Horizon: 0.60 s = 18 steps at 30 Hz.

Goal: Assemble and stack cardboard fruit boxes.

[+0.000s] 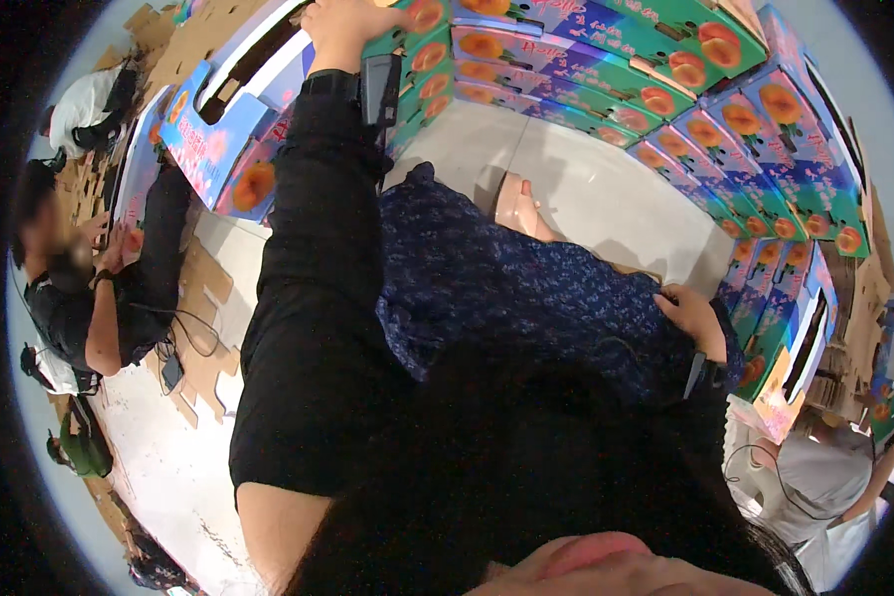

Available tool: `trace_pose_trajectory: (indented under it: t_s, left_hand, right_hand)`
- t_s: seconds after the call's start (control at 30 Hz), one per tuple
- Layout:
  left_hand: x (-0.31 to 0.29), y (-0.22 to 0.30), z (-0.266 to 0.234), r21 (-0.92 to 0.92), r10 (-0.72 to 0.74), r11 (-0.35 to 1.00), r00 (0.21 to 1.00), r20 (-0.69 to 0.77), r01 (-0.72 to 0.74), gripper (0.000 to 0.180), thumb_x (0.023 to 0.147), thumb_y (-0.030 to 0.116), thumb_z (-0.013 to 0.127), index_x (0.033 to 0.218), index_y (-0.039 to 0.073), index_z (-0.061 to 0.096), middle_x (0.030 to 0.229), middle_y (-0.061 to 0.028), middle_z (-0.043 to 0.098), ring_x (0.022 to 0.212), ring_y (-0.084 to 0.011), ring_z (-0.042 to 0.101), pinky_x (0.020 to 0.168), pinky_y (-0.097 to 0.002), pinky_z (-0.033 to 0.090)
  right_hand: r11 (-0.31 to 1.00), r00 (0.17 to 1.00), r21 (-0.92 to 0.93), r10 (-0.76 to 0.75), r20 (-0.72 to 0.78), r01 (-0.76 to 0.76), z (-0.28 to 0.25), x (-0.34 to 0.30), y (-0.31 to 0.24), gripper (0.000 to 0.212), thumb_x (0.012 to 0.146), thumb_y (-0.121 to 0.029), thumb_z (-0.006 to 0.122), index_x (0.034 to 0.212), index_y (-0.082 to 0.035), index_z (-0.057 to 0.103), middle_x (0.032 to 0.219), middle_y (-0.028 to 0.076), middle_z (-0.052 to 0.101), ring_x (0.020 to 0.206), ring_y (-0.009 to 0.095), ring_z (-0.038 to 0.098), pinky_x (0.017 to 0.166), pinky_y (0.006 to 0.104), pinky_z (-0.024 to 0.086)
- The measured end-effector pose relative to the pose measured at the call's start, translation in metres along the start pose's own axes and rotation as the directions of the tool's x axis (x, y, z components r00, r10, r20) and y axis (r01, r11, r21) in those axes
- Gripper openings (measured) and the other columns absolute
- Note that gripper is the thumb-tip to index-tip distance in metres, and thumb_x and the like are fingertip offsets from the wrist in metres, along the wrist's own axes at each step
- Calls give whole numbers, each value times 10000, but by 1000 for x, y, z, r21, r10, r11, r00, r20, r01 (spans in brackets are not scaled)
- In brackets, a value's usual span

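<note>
My left hand [345,32] reaches forward at the top of the view and grips the upper edge of a printed cardboard fruit box [203,149]. Its thumb points right, while the fingertips are partly cut off by the view's edge. Blue, pink and green print with orange fruit covers this box, and a dark slot runs along its top. Down at my right side, my right hand [693,316] has its fingers curled at the edge of my dark blue patterned skirt [506,288]. Both wrists carry dark bands with small devices.
Stacked fruit boxes [566,74] stand ahead, and more boxes [765,149] line the right. My foot in a sandal [521,207] is on the pale floor [576,164]. A seated person [79,288] works at left beside flattened cardboard [203,308]; another person [824,472] is at lower right.
</note>
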State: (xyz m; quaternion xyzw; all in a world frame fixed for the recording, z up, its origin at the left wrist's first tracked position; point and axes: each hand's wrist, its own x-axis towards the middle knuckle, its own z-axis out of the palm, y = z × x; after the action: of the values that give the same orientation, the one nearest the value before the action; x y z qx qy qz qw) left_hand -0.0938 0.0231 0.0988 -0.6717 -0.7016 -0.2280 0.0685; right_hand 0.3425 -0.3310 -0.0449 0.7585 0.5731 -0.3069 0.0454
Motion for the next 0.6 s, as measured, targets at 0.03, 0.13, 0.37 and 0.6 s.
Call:
trace_pose_trajectory:
  t_s: [0.03,0.13,0.37,0.6]
  left_hand:
    - [1,-1,0,-9,-1,1000,1000,-2,1,990,435,656,773,1145,4,549,1118,-283,552,1101,-415,507,958,-486,368]
    - [0,-6,-2,-17,-11,1000,1000,8,11,981,446,655,769,1140,-3,549,1114,-283,553,1095,-418,510,958,-487,368]
    - [8,-10,7,111,5,994,998,55,-11,968,503,666,725,1210,31,537,1171,-259,553,1124,-400,513,961,-476,382]
    - [11,-20,20,106,32,994,999,23,-34,986,457,657,731,1217,56,546,1190,-250,542,1115,-419,512,942,-493,391]
  right_hand:
    - [1000,1000,-6,4,-6,-4,-2,5,0,421,825,-383,621,1046,-25,636,1010,205,647,948,353,620,815,396,486]
    - [998,972,-48,-39,230,51,-14,28,-14,404,826,-343,635,1068,-19,626,968,165,664,883,320,635,782,374,488]
    - [919,904,28,-380,-197,392,-65,106,-89,628,828,-323,641,1316,-1,413,1104,187,600,977,300,604,851,380,476]
    - [338,898,832,-146,-416,440,-114,165,-171,621,888,-149,549,1409,-24,234,1174,171,546,986,270,589,834,359,485]
